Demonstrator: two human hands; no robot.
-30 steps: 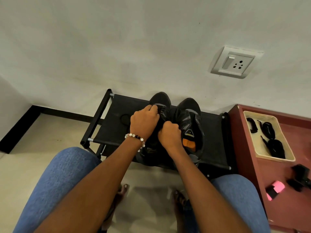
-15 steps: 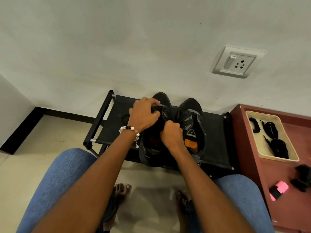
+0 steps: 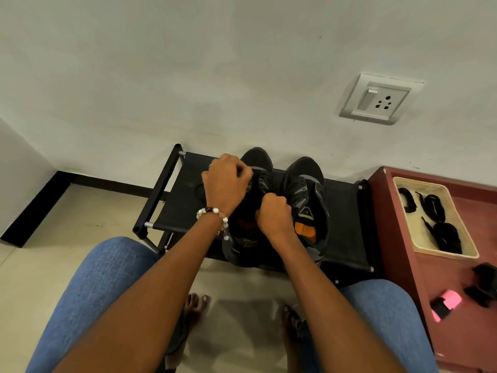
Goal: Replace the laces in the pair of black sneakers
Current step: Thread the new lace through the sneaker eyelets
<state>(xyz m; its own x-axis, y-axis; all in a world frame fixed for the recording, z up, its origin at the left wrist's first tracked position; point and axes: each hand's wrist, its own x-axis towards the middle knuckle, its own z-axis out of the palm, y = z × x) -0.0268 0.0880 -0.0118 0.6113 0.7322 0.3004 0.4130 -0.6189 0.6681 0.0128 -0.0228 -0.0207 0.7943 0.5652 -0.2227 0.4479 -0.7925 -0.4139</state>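
Two black sneakers stand side by side on a low black fabric rack point(image 3: 347, 211) against a pale wall. Both hands work on the left sneaker point(image 3: 258, 168): the left hand point(image 3: 226, 184), wearing a bead bracelet point(image 3: 215, 215), curls over its upper near the toe, and the right hand point(image 3: 274, 214) is clenched at its tongue; what the fingers pinch is hidden. The right sneaker point(image 3: 309, 189) sits untouched just beside them. To the right, a red-brown worktop point(image 3: 462, 329) carries a cream tray point(image 3: 419, 246) of black laces point(image 3: 446, 238).
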